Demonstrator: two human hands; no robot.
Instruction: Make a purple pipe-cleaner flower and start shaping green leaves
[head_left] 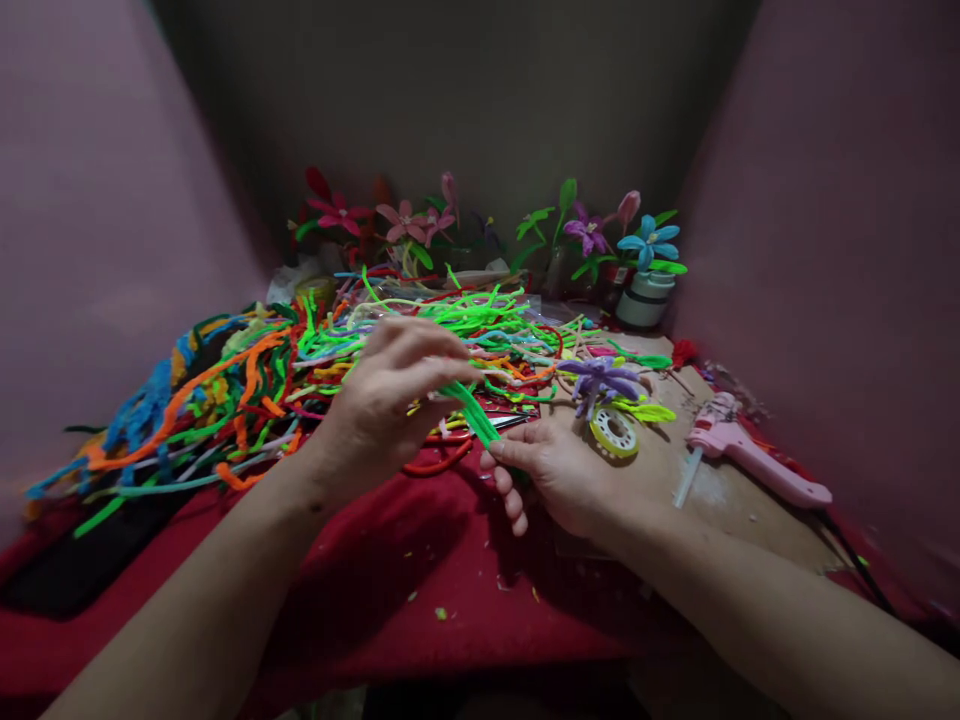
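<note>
A green pipe cleaner stem runs slanting between both hands above the red cloth. My left hand pinches its upper end with fingers closed. My right hand grips the lower end between thumb and fingers. Just right of that hand lies a purple pipe cleaner flower and a small roll of yellow-green tape.
A big heap of mixed coloured pipe cleaners spreads across the left and middle. A pink glue gun lies on a brown board at right. Finished flowers in pots stand along the back. Pink walls close in both sides.
</note>
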